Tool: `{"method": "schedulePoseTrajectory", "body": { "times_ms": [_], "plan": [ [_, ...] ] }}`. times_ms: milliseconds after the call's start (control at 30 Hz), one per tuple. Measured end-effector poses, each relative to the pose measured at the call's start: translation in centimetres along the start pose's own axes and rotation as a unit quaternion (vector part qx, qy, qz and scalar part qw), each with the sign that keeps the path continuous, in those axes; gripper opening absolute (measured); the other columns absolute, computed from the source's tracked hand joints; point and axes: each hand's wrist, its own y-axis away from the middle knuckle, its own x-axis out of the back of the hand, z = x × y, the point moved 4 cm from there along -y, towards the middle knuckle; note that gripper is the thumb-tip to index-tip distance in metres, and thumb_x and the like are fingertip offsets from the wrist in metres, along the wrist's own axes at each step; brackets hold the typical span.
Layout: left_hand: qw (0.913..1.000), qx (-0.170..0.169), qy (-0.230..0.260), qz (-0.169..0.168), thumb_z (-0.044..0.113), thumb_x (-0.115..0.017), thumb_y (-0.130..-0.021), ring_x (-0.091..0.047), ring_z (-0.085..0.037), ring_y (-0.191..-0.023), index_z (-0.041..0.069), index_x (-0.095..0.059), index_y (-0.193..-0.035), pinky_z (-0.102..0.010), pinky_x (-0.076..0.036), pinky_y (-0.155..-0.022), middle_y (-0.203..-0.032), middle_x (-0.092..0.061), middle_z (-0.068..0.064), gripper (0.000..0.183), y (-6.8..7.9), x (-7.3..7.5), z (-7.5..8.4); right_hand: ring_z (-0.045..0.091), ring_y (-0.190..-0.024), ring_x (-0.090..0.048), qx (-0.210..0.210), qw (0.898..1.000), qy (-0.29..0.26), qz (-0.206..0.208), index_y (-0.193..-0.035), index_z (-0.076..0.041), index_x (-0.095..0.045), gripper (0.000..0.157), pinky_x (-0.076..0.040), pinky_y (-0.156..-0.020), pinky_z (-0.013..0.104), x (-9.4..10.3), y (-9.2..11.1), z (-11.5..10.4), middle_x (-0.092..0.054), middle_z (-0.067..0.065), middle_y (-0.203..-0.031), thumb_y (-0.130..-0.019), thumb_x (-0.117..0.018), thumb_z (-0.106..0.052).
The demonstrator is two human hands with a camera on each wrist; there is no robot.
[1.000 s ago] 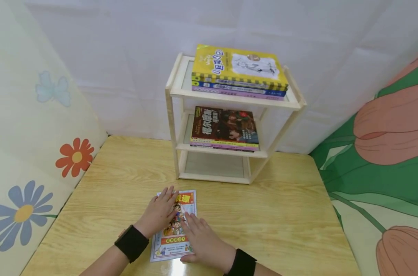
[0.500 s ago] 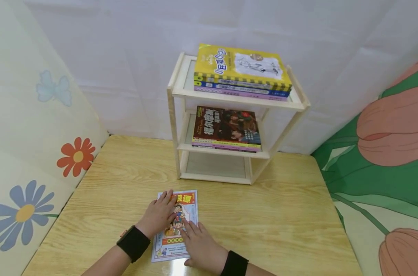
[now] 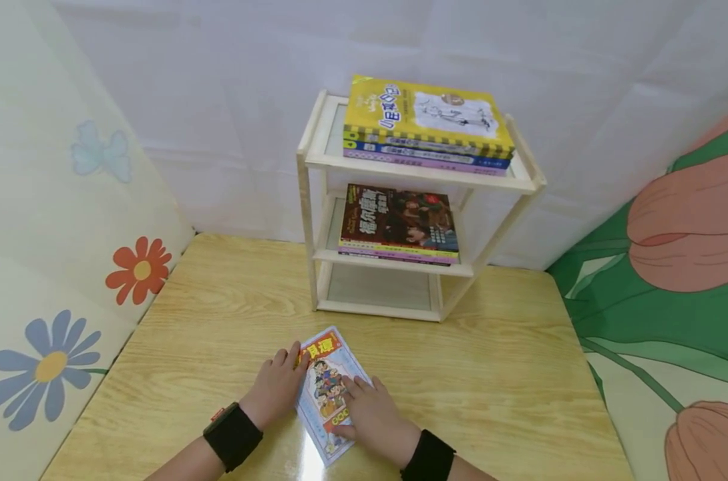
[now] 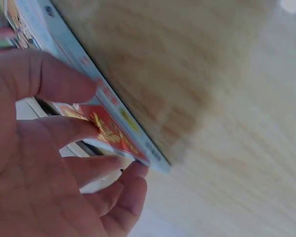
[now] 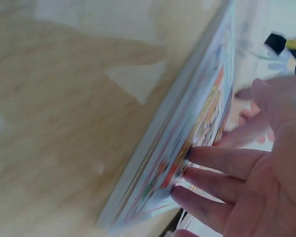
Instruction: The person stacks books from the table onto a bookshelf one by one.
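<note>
A comic book (image 3: 324, 394) with a light blue border and a red and yellow title lies slantwise on the table. My left hand (image 3: 275, 389) is at its upper left side; in the left wrist view, the thumb (image 4: 71, 84) touches the spine while fingertips rest on the cover near the red title. On the lower right of the cover sits my right hand (image 3: 381, 419), its extended fingertips (image 5: 187, 195) touching the cover in the right wrist view. Both wrists wear black bands. The hands hide parts of the book's left and right edges.
Behind the book stands a three-tier wooden shelf (image 3: 394, 312). Its top tier bears a stack of books (image 3: 427, 120) with a yellow cover uppermost, and its middle tier a second stack (image 3: 400, 220) with a dark cover. Flower-printed panels flank the wooden table (image 3: 490, 374).
The book has turned on the table, its top end swinging right from nearly straight to slanted. My right hand shifts slightly right with it; the left fingers now lie nearer its left edge.
</note>
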Motion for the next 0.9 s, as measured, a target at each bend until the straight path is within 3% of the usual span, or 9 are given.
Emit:
{"method": "schedulePoseTrajectory", "body": {
  "times_ms": [200, 333, 467, 633, 767, 900],
  "plan": [
    [0.9991, -0.018, -0.003, -0.038, 0.027, -0.072, -0.067, -0.048, -0.030, -0.084, -0.007, -0.056, -0.123, -0.039, -0.044, -0.065, -0.141, -0.038, -0.021, 0.068, 0.8, 0.3, 1.5, 0.029, -0.123, -0.042, -0.044, 0.998, -0.031, 0.014, -0.123, -0.007, -0.061, 0.074, -0.037, -0.097, 0.047, 0.4, 0.5, 1.7, -0.043, 0.012, -0.140, -0.080, -0.051, -0.066],
    [0.9980, -0.008, 0.009, -0.061, 0.036, -0.072, -0.062, -0.046, -0.027, -0.080, -0.008, -0.056, -0.123, -0.037, -0.043, -0.064, -0.138, -0.040, -0.024, 0.077, 1.2, 0.3, 2.5, 0.034, -0.121, -0.043, -0.056, 0.998, -0.035, 0.022, -0.123, -0.005, -0.061, 0.083, -0.039, -0.095, 0.047, 0.5, 0.8, 1.9, -0.042, 0.017, -0.139, -0.074, -0.052, -0.071],
    [0.9981, 0.007, 0.011, -0.060, 0.037, -0.068, -0.061, -0.046, -0.026, -0.075, -0.011, -0.058, -0.118, -0.036, -0.043, -0.062, -0.131, -0.046, -0.027, 0.075, 1.3, 0.2, 3.1, 0.036, -0.122, -0.041, -0.070, 0.997, -0.010, 0.021, -0.127, -0.001, -0.056, 0.103, -0.039, -0.096, 0.046, 0.4, 1.0, 1.8, -0.039, 0.022, -0.139, -0.061, -0.052, -0.080],
    [0.9984, 0.015, 0.005, -0.054, 0.039, -0.068, -0.060, -0.048, -0.026, -0.073, -0.011, -0.061, -0.111, -0.038, -0.044, -0.063, -0.125, -0.050, -0.028, 0.073, 1.1, 0.1, 3.5, 0.038, -0.128, -0.031, -0.094, 0.995, 0.034, -0.017, -0.138, 0.000, -0.043, 0.126, -0.032, -0.102, 0.046, -0.8, 0.9, 1.3, -0.027, 0.024, -0.145, -0.045, -0.055, -0.084],
    [0.9982, 0.018, 0.005, -0.057, 0.042, -0.071, -0.060, -0.047, -0.025, -0.071, -0.011, -0.064, -0.105, -0.038, -0.044, -0.062, -0.123, -0.051, -0.028, 0.070, 1.0, 0.5, 3.7, 0.038, -0.130, -0.028, -0.101, 0.991, 0.077, -0.027, -0.140, -0.001, -0.040, 0.130, -0.031, -0.103, 0.044, -1.3, 0.8, 1.0, -0.025, 0.022, -0.147, -0.041, -0.058, -0.083],
    [0.9979, 0.016, -0.007, -0.063, 0.052, -0.073, -0.062, -0.048, -0.026, -0.071, -0.009, -0.066, -0.100, -0.038, -0.044, -0.062, -0.121, -0.052, -0.028, 0.072, 1.0, 0.8, 3.7, 0.036, -0.129, -0.030, -0.099, 0.991, 0.086, -0.027, -0.140, -0.002, -0.041, 0.126, -0.031, -0.103, 0.042, -1.2, 0.9, 1.0, -0.028, 0.021, -0.146, -0.044, -0.059, -0.081]
  ]
}}
